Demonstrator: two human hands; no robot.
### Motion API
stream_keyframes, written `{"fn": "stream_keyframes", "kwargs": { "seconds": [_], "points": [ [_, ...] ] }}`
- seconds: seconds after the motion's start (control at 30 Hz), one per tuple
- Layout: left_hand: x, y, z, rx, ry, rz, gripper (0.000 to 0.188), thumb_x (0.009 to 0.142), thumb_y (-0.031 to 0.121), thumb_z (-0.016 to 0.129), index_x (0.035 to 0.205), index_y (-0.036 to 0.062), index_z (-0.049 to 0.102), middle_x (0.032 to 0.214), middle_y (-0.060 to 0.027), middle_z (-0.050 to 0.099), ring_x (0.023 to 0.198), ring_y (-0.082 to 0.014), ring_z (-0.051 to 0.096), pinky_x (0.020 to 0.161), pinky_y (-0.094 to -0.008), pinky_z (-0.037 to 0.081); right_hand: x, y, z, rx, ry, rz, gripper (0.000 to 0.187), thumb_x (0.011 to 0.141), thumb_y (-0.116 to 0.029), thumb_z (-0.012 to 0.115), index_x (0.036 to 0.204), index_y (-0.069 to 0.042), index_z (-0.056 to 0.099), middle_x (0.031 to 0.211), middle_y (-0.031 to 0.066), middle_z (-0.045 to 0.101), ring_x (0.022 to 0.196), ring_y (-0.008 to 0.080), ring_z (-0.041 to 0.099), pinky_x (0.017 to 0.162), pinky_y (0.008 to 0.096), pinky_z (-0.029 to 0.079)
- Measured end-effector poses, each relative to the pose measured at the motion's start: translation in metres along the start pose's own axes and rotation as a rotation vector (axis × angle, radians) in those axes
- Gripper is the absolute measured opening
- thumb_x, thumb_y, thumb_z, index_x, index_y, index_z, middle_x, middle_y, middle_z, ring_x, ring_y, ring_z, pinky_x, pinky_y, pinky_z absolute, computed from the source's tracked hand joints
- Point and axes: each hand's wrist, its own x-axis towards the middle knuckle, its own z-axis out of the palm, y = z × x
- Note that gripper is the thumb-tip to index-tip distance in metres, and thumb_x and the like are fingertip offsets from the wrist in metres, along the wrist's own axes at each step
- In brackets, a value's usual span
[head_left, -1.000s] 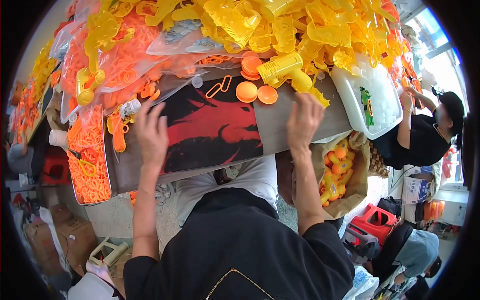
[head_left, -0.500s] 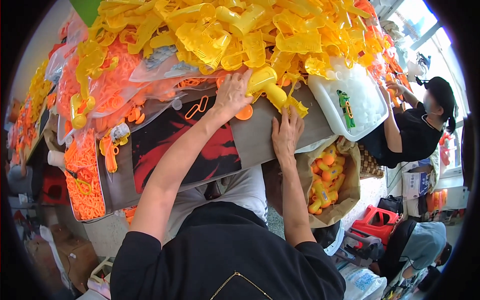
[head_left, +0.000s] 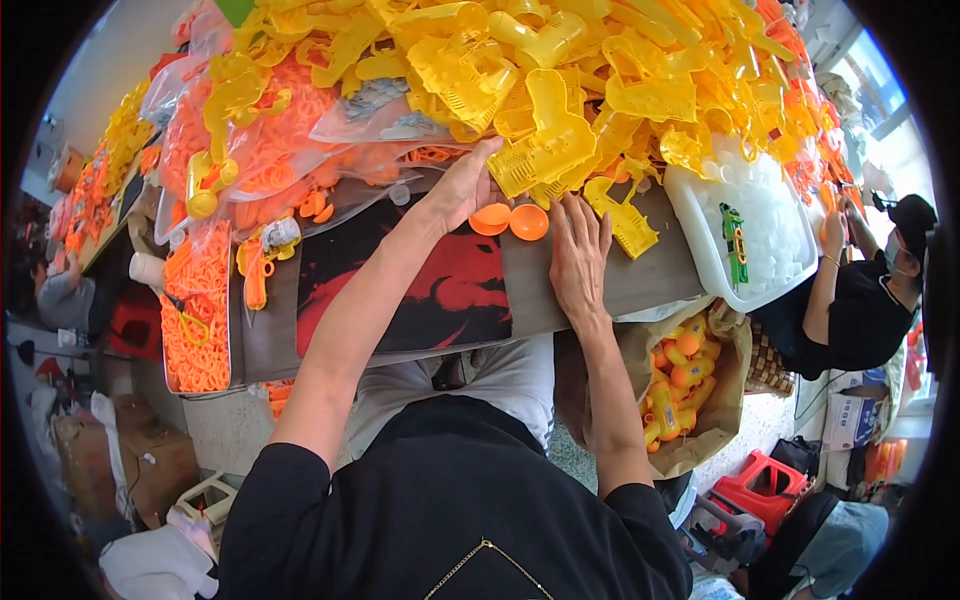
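My left hand (head_left: 462, 192) is at the left edge of a yellow plastic toy gun shell (head_left: 545, 150), its thumb up against the edge and its other fingers partly hidden below; it appears to grip the shell. Just under it, two round orange caps (head_left: 529, 222) lie side by side on the grey tabletop. My right hand (head_left: 580, 250) rests on the table right of the caps, fingers stretched forward, with nothing visible in it. Another yellow shell piece (head_left: 626, 216) lies beside its fingertips.
Yellow shells (head_left: 640, 60) are heaped at the back. A white bin (head_left: 690, 240) stands right, a tray of orange parts (head_left: 197, 310) left, near a black-and-red mat (head_left: 420, 290). Below right sits an open sack (head_left: 715, 430) of yellow-orange toys. A person (head_left: 860, 290) works far right.
A vented yellow shell now lies by my left hand where a smooth tubular yellow body was. My right hand has come off the small yellow piece. Two orange caps now show together.
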Motion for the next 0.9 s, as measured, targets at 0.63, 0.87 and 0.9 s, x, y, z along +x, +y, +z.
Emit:
{"fn": "stream_keyframes", "kwargs": {
  "seconds": [0.63,0.87,0.9],
  "points": [
    [-0.221,-0.083,-0.022,-0.487,0.580,0.171,0.030,0.108,0.035,0.052,0.130,0.0164,0.056,0.118,-0.0016,0.064,0.107,-0.0135,0.064,0.097,-0.0347,0.053,0.008,-0.176,0.027,0.591,-0.380,-0.366,0.044,0.101,-0.019,0.057,0.144,-0.010,0.055,0.150,0.0147,0.049,0.142,0.0349,0.042,0.121,0.0502,0.024],
    [-0.362,-0.084,-0.033,-0.011,0.441,-0.097,0.031,0.106,0.026,0.057,0.113,-0.0020,0.069,0.098,-0.0106,0.073,0.087,-0.0213,0.074,0.080,-0.0315,0.060,-0.007,-0.176,0.065,0.187,-0.474,-0.388,0.054,0.106,-0.032,0.050,0.158,-0.021,0.040,0.160,0.0087,0.039,0.151,0.0267,0.031,0.124,0.0558,0.009],
    [-0.386,-0.095,-0.043,0.034,0.576,-0.115,0.028,0.105,0.024,0.059,0.109,-0.0011,0.070,0.093,-0.0095,0.073,0.081,-0.0202,0.074,0.076,-0.0304,0.060,-0.007,-0.177,0.067,0.225,-0.457,-0.392,0.054,0.106,-0.032,0.050,0.158,-0.021,0.040,0.161,0.0096,0.039,0.151,0.0271,0.031,0.124,0.0560,0.009]
  ]
}}
